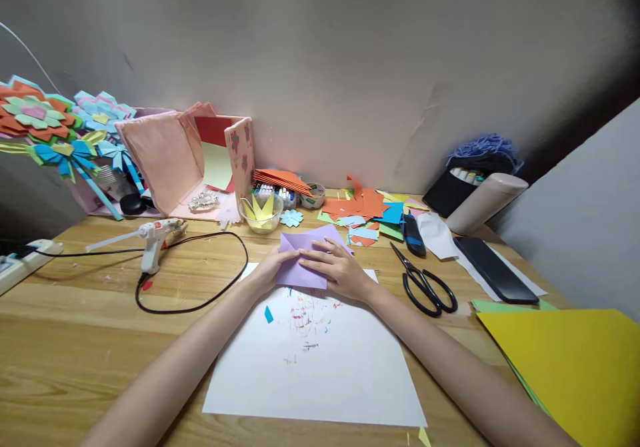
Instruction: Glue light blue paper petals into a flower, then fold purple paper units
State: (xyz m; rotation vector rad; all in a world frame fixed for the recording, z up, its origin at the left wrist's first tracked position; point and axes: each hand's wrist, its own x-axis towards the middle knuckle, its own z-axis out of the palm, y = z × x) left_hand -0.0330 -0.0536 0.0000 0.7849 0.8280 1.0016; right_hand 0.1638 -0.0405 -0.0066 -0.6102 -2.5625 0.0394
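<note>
A folded sheet of purple paper (pixel 300 276) lies over the far part of a marked white sheet (pixel 310 387). My left hand (pixel 267 270) holds its left edge, the thumb on top and the other fingers mostly hidden. Across the paper's right half, my right hand (pixel 340 270) rests flat with fingers stretched out and slightly apart. A small blue paper scrap (pixel 269 314) is on the white sheet, nearer to me than the left hand. Black-handled scissors (pixel 423 287) lie to the right of my right hand.
At left are a glue gun (pixel 153 243) with a looping cord, paper flowers (pixel 37 113) and a pink box (pixel 160 160). Behind my hands sit a clear bowl (pixel 261 223) and colored scraps (pixel 363 203). A phone (pixel 495 270) and yellow sheets (pixel 570 360) are at right.
</note>
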